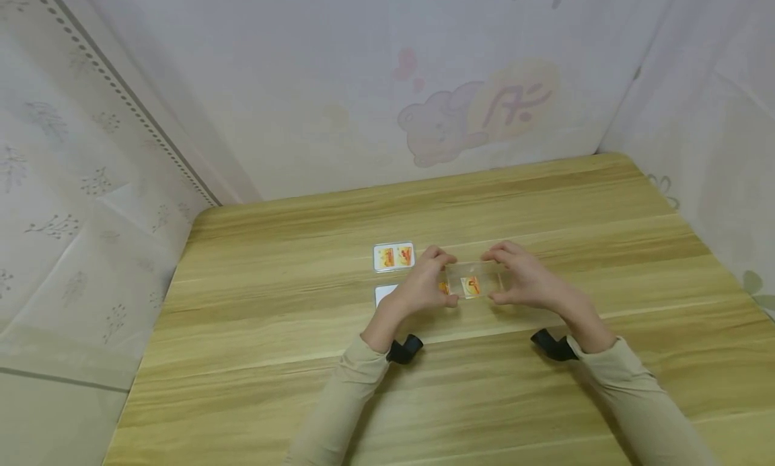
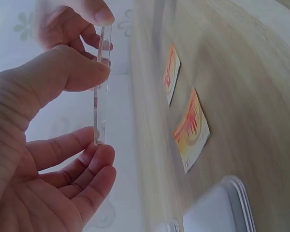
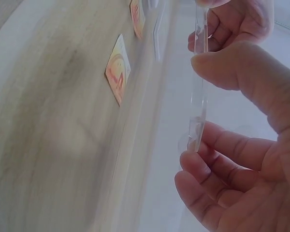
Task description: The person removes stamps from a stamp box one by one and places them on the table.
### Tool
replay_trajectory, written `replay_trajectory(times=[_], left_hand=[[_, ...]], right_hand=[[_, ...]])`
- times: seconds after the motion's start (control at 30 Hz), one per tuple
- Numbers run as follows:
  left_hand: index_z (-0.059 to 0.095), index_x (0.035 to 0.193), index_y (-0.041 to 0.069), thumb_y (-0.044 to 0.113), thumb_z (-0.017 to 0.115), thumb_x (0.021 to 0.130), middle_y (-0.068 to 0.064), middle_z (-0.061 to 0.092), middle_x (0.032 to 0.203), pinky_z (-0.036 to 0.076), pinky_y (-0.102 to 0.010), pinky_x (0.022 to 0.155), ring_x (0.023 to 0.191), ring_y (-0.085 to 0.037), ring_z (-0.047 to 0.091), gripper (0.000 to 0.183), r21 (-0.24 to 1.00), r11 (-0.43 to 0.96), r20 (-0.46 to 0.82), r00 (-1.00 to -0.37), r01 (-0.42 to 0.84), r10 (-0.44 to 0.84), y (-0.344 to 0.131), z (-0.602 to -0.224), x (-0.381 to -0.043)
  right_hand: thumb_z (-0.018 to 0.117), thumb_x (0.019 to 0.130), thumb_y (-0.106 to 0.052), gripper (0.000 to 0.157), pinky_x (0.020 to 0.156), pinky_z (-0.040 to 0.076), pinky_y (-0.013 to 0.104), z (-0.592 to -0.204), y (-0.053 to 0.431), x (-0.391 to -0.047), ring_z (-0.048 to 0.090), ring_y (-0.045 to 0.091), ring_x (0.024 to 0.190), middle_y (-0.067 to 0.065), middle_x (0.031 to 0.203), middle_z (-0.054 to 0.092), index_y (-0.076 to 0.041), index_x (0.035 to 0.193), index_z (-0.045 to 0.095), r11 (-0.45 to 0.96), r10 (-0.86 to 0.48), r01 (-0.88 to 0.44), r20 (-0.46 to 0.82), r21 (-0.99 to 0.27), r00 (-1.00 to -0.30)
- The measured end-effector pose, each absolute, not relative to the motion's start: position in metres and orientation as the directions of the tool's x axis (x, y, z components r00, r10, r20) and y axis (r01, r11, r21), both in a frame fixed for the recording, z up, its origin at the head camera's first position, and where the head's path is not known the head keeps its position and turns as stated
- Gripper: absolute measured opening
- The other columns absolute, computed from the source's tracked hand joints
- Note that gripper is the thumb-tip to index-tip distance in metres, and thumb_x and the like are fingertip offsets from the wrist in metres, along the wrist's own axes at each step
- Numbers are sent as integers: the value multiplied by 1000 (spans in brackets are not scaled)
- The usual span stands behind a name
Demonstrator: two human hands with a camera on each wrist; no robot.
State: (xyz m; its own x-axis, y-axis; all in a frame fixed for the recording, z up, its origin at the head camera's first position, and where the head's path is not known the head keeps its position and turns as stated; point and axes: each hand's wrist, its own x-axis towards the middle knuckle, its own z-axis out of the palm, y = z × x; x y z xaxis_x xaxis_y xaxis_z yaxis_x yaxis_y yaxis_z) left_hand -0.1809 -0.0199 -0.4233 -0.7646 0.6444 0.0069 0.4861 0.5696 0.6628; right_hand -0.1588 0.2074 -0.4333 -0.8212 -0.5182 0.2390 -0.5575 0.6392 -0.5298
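Observation:
Both hands hold a thin clear plastic plate [image 1: 473, 278] a little above the wooden table [image 1: 424, 392]. My left hand [image 1: 431, 281] pinches its left end between thumb and fingers, and my right hand [image 1: 516, 279] pinches the right end. The wrist views show the clear plate [image 2: 100, 92] [image 3: 199, 87] edge-on between thumb and fingertips. Under it two orange-and-white stamps [image 2: 191, 126] [image 2: 170, 72] lie flat on the table; one stamp [image 1: 470, 286] shows through the plate. The same stamps [image 3: 118, 75] [image 3: 137, 14] appear in the right wrist view.
A clear case with two orange pictures [image 1: 393, 256] lies just left of and beyond the hands. A white case [image 1: 384, 294] [image 2: 217, 212] lies beside my left wrist. Fabric walls [image 1: 363, 83] close off the table's back and sides.

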Motion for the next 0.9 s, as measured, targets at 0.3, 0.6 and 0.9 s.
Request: replay_trajectory(times=[0.3, 0.6, 0.9], left_hand=[[54, 123, -6, 10, 80, 68, -15, 49, 116, 45, -27, 84, 102, -24, 50, 63, 645, 579, 26, -771, 499, 636, -30, -423, -180], [54, 123, -6, 10, 81, 67, -13, 49, 115, 45, -29, 83, 99, -23, 49, 64, 646, 591, 14, -782, 484, 624, -41, -423, -179], [55, 121, -7, 8, 82, 67, -16, 50, 115, 45, -34, 84, 101, -26, 51, 63, 661, 570, 41, -783, 487, 621, -54, -423, -177]], right_hand=[[81, 65, -5, 57, 84, 46, 49, -431, 197, -161, 51, 35, 103, 21, 113, 52, 10, 114, 56, 637, -519, -522, 185, -567, -834], [80, 64, -7, 56, 82, 46, 47, -430, 186, -163, 52, 33, 101, 18, 111, 54, 9, 113, 57, 637, -535, -540, 188, -550, -824], [80, 65, -10, 59, 84, 48, 46, -429, 173, -164, 51, 32, 103, 18, 114, 52, 9, 115, 55, 643, -547, -533, 157, -551, -822]])
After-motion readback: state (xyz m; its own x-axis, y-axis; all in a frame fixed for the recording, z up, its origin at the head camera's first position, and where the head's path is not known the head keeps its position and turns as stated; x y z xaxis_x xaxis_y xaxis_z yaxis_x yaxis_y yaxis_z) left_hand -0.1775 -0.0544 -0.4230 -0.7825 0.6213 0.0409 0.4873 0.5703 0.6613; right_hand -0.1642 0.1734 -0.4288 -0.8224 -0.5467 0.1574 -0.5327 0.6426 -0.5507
